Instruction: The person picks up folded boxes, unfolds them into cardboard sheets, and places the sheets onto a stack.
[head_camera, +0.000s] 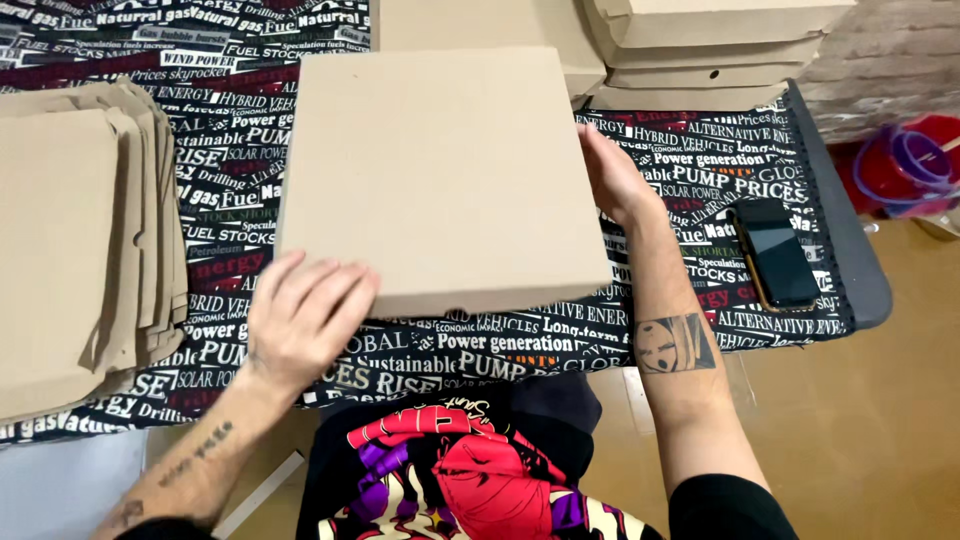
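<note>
So there's a closed flat cardboard box (440, 175) sitting in the middle of the tabletop (860, 270), which is covered with a dark cloth printed all over in white and red lettering (700, 180). The left hand (300, 320) is laid flat on the near left corner of the box, fingers spread, palm down on the lid. The right hand (615, 175) is against the right edge of the box, fingers pressed along the side. Neither grip is really wrapped around anything, both hands are open and just touching the box, more pressing than holding.

Off to the left there's a stack of flat unfolded cardboard blanks (80, 250), edges fanned out a bit, apart from the box. At the far right sits a pile of folded boxes (710, 45), just past the far edge of the middle one. A dark phone (775, 255) lies face up on the cloth to the right, near the right forearm but not touching it. Something red and round (905, 165) sits on the floor at the far right.
</note>
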